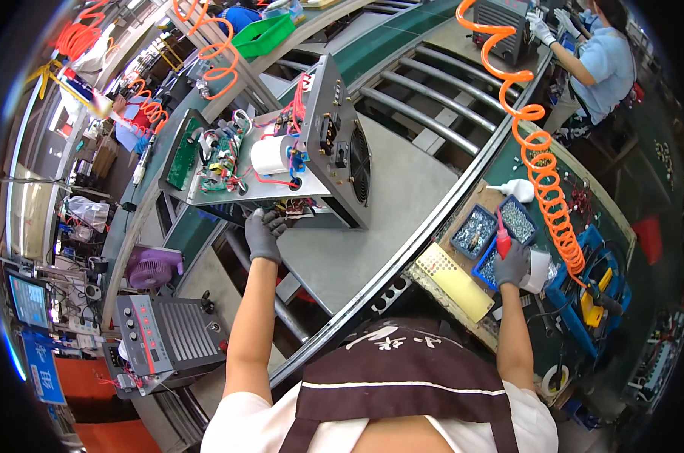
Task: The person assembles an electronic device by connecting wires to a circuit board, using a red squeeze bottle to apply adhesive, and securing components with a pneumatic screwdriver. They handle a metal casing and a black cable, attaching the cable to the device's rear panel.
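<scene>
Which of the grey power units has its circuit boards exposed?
The central unit at the left hand, its green boards bare; the lower-left unit and upper-right unit look cased in.

A flat grey metal plate [402, 177] carries an open-sided dark-grey metal machine [315, 161] just beyond the left hand [264, 235].

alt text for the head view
A gloved left hand is at the near edge of an open machine with exposed wiring; the gloved right hand, at blue bins of small parts, appears to hold a red tapered object.
</scene>
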Available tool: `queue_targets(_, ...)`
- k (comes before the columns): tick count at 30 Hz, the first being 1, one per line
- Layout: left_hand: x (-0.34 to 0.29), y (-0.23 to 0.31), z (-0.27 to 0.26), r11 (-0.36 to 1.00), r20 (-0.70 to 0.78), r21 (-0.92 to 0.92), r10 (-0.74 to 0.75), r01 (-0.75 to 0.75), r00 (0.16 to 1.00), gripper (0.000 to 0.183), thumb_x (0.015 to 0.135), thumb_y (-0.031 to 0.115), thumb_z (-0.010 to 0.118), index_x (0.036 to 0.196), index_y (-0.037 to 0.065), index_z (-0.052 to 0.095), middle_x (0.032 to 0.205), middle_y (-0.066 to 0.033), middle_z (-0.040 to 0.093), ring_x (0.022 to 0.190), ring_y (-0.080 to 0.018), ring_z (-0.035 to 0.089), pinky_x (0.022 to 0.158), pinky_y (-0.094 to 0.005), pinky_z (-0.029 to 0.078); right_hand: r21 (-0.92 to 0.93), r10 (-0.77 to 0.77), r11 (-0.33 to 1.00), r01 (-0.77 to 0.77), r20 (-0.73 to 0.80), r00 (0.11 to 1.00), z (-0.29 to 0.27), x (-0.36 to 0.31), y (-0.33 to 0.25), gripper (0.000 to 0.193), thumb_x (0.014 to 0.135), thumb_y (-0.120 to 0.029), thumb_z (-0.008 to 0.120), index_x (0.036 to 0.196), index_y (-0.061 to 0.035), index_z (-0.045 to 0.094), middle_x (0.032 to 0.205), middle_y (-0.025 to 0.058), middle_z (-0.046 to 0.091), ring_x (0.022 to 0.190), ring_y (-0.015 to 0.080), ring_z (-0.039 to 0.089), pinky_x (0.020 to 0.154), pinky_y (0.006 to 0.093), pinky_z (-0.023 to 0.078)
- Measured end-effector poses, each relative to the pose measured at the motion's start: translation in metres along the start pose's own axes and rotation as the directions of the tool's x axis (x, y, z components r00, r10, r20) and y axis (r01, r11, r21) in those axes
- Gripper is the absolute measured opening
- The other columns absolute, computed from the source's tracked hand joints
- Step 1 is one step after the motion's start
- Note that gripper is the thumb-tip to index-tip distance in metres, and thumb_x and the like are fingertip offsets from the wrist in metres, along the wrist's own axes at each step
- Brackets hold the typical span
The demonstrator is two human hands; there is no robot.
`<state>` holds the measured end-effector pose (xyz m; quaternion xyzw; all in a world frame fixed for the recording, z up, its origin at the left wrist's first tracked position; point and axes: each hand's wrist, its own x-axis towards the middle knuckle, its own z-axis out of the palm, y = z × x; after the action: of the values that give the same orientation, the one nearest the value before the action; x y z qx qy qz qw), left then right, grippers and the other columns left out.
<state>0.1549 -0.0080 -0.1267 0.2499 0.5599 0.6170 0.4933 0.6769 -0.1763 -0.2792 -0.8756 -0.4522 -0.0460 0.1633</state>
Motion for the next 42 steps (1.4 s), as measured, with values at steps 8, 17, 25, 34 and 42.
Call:
queue_targets(8,0.027,0.034,0.009,0.986,-0.016,-0.147,-0.082,0.079,0.996,0.040,0.093,0.032,0.041,0.120,0.003,0.042,0.117,-0.0191,0.049,0.103,-0.0341,0.053,0.081,-0.0464,0.051,0.419,-0.262,0.831,0.366,-0.285,0.922,-0.056,0.065,-0.114,0.040,0.070,-0.018,0.064,0.107,-0.0057,0.056,0.101,0.0144,0.057,0.097,0.0318,0.053,0.087,0.0400,0.042)
queue_targets(17,0.105,-0.030,0.041,0.853,-0.404,0.267,0.522,-0.450,0.751,0.045,0.078,0.001,0.045,0.123,0.008,0.045,0.103,-0.0130,0.057,0.088,-0.0230,0.056,0.079,-0.0350,0.046,0.988,-0.507,-0.121,-0.091,0.018,0.862,-0.133,0.230,-0.450,0.046,0.088,-0.026,0.056,0.126,-0.0020,0.048,0.121,0.0127,0.052,0.110,0.0201,0.049,0.095,0.0324,0.039)
queue_targets(25,0.064,-0.005,0.029,0.935,-0.325,0.209,0.342,-0.285,0.882,0.065,0.078,0.002,0.052,0.137,0.007,0.026,0.127,-0.0169,0.048,0.111,-0.0296,0.051,0.094,-0.0349,0.040,0.973,-0.578,-0.151,-0.174,0.056,0.814,-0.129,0.214,-0.466,0.017,0.076,-0.013,0.061,0.091,-0.0054,0.058,0.080,0.0052,0.054,0.073,0.0150,0.054,0.071,0.0293,0.048)
queue_targets(34,0.114,0.028,-0.067,0.953,0.032,0.288,0.087,-0.092,0.996,0.023,0.086,0.016,0.050,0.105,0.007,0.059,0.089,-0.0083,0.062,0.075,-0.0211,0.061,0.065,-0.0381,0.050,0.991,-0.484,0.061,0.123,-0.079,0.872,-0.180,0.056,-0.397,0.023,0.086,-0.028,0.055,0.090,-0.0057,0.057,0.082,-0.0014,0.049,0.081,0.0091,0.044,0.077,0.0231,0.036)
queue_targets(42,0.156,0.026,-0.116,0.985,0.378,0.169,-0.027,-0.041,0.925,0.016,0.087,0.019,0.052,0.084,0.006,0.059,0.075,-0.0022,0.055,0.067,-0.0149,0.052,0.060,-0.0308,0.044,0.424,-0.869,0.355,0.833,-0.178,0.461,-0.231,0.010,-0.432,0.029,0.068,-0.026,0.058,0.087,-0.0059,0.067,0.085,0.0163,0.065,0.081,0.0332,0.062,0.075,0.0410,0.048)
